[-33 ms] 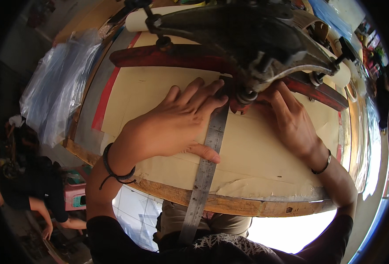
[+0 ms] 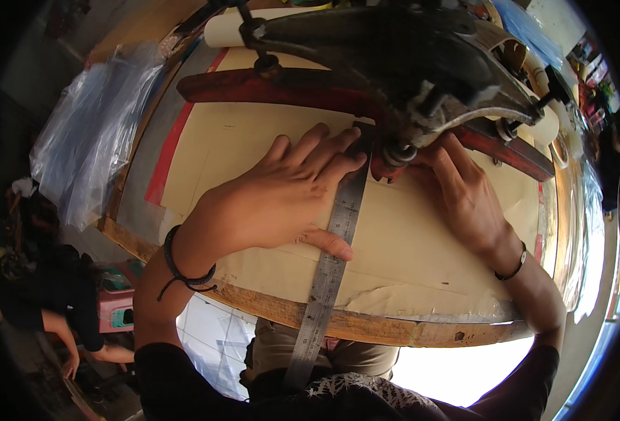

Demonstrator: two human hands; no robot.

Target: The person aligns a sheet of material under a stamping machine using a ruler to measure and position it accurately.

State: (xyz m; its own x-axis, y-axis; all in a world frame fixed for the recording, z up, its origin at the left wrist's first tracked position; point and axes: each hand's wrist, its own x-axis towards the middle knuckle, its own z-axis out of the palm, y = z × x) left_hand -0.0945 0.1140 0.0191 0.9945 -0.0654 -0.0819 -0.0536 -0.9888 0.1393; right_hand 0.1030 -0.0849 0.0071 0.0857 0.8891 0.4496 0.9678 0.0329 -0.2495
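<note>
A long steel ruler (image 2: 327, 276) lies across cream sheet material (image 2: 408, 256), and its near end sticks out past the table edge. My left hand (image 2: 282, 193) is spread over it, fingers stretched toward the far end and thumb on the ruler's face. Beyond my fingertips stands a dark metal casting (image 2: 366, 49) with screw knobs, fixed to a long red bar (image 2: 282, 88). My right hand (image 2: 464, 186) rests beside the casting's centre. Its fingers are bent and closed at the red part; their tips, and whatever they hold, are hidden.
Wooden edging (image 2: 387, 330) borders the table's near side. Clear plastic sheets (image 2: 96, 137) hang over the left side, and a pale roll (image 2: 223, 31) lies behind the red bar. At lower left, another person (image 2: 50, 302) bends beside a pink stool (image 2: 117, 302).
</note>
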